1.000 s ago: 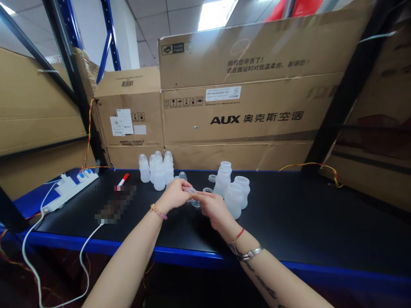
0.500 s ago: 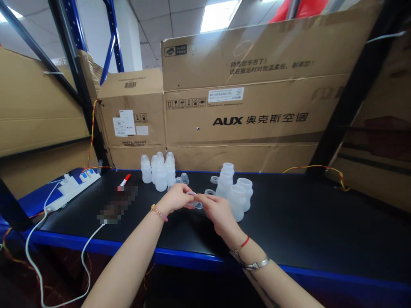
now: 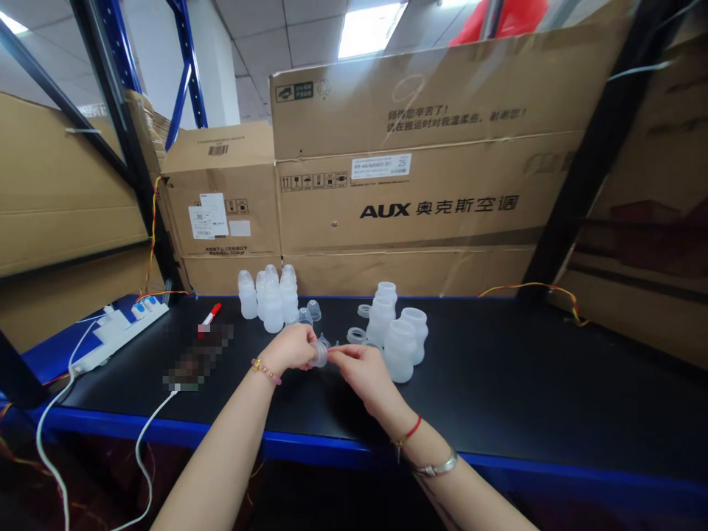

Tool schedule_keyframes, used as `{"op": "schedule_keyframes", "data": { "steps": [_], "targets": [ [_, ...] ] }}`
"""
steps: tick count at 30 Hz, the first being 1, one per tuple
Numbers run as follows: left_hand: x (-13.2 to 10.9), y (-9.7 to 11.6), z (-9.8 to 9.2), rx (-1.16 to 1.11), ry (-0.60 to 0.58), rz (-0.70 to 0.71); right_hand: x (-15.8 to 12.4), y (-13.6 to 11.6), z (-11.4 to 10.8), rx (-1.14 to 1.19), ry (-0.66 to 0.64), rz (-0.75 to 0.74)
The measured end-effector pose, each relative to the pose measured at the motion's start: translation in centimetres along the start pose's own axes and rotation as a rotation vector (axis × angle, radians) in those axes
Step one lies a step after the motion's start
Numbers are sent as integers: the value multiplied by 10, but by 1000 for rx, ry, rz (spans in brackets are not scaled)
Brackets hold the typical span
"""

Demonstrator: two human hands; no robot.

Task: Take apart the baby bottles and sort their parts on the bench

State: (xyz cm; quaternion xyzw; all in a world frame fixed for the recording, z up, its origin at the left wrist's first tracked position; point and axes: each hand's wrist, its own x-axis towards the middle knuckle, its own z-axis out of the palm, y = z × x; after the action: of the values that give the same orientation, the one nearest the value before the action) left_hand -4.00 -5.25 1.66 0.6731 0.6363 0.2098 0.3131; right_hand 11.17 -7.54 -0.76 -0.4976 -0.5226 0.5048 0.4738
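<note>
A translucent bottle collar ring (image 3: 319, 355) is held on edge in the fingers of my left hand (image 3: 293, 348). My right hand (image 3: 362, 372) has its thumb and forefinger pinched together against the ring's right side; whatever small piece is between them is too hidden to make out. Just behind the fingers lie small clear bottle nipples (image 3: 324, 340). Several open, milky baby bottles (image 3: 399, 354) stand right of my right hand, with loose collar rings (image 3: 356, 335) beside them. Clear dome caps (image 3: 313, 310) sit beyond my left hand.
Several capped baby bottles (image 3: 273, 310) stand at the back left. A red and white marker (image 3: 212, 314), a blurred-out object (image 3: 199, 358) with a white cable, and a power strip (image 3: 122, 332) are on the left. Large cardboard boxes (image 3: 420, 251) wall the back of the black shelf.
The ring has turned from lying flat to standing on edge in my left hand. My right fingers have shifted slightly left and down against it. The whole view has moved a little.
</note>
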Motion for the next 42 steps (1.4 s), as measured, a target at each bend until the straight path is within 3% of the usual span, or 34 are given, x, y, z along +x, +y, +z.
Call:
{"op": "schedule_keyframes", "data": {
  "steps": [6, 14, 17, 22, 27, 35, 42],
  "targets": [
    [-1, -2, -1, 58, 31, -10, -6, 6, -2, -65, 33, -66],
    [-8, 6, -17, -176, 75, -65, -5, 7, -3, -86, 58, -70],
    [-10, 8, -21, -169, 92, -33, -9, 14, -2, -167, 69, -110],
    [-10, 10, -11, -99, 21, 71, -18, 17, 2, -360, 149, -169],
    [-12, 14, 0, -64, 63, 110, -21, 14, -3, -275, 127, -135],
    [-17, 14, -5, -199, -129, 170, -20, 15, -12, -196, 105, -107],
    [-20, 17, 5, -77, -171, 174, -34, 17, -11, -492, 233, -130]
  ]
}}
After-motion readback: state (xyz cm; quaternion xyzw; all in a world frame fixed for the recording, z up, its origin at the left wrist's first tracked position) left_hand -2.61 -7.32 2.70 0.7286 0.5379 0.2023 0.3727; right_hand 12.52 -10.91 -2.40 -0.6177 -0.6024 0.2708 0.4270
